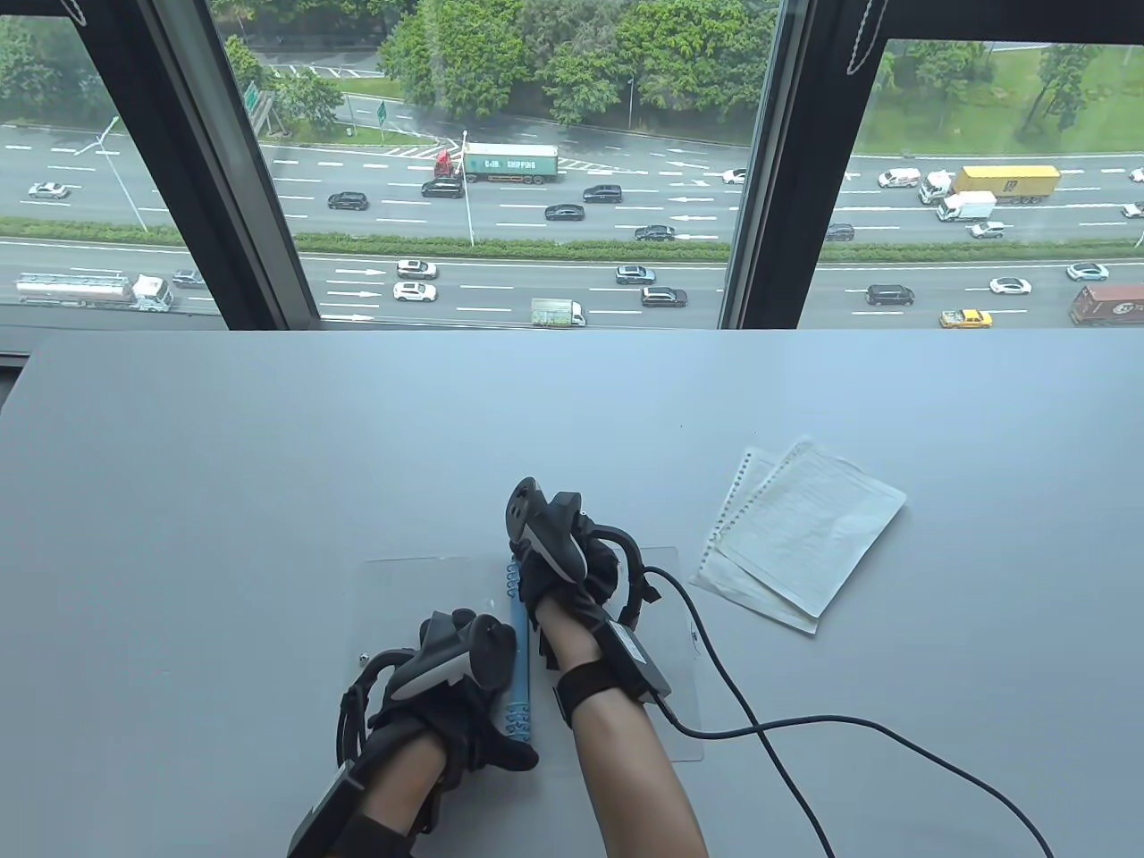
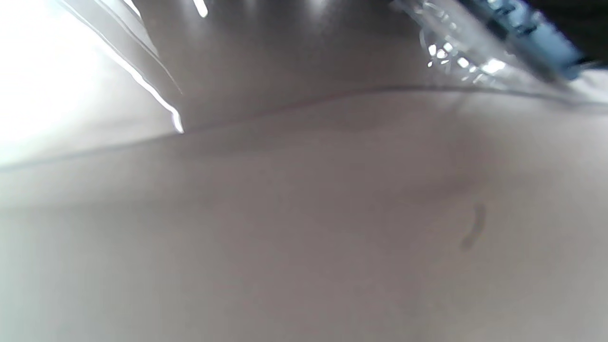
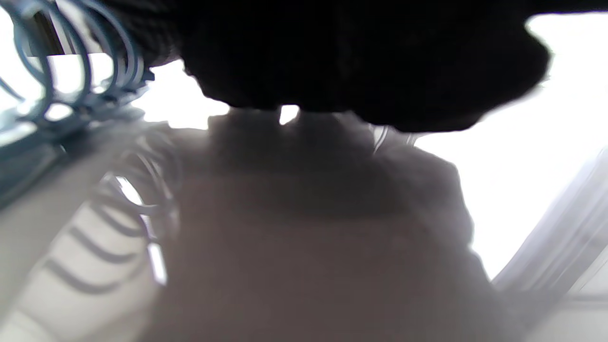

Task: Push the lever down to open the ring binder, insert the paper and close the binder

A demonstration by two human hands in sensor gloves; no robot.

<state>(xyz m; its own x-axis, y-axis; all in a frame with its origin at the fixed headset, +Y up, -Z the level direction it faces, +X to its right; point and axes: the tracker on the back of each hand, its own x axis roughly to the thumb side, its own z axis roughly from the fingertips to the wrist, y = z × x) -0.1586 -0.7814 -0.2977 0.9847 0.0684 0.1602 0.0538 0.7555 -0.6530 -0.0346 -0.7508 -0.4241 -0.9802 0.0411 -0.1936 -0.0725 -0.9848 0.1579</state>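
We see a clear-covered ring binder point(image 1: 402, 608) with a blue spine lying open; punched paper sheets point(image 1: 804, 536) lie at its two o'clock.

1. The binder point(image 1: 402, 608) was laid open on the table point(image 1: 223, 465), at its near edge.
2. The ring spine point(image 1: 519, 666) was set along the binder's middle.
3. The left hand point(image 1: 447, 688) was placed left of the spine, the right hand point(image 1: 572, 559) right of it.
4. 2 overlapping papers point(image 1: 804, 536) were laid right of the binder.
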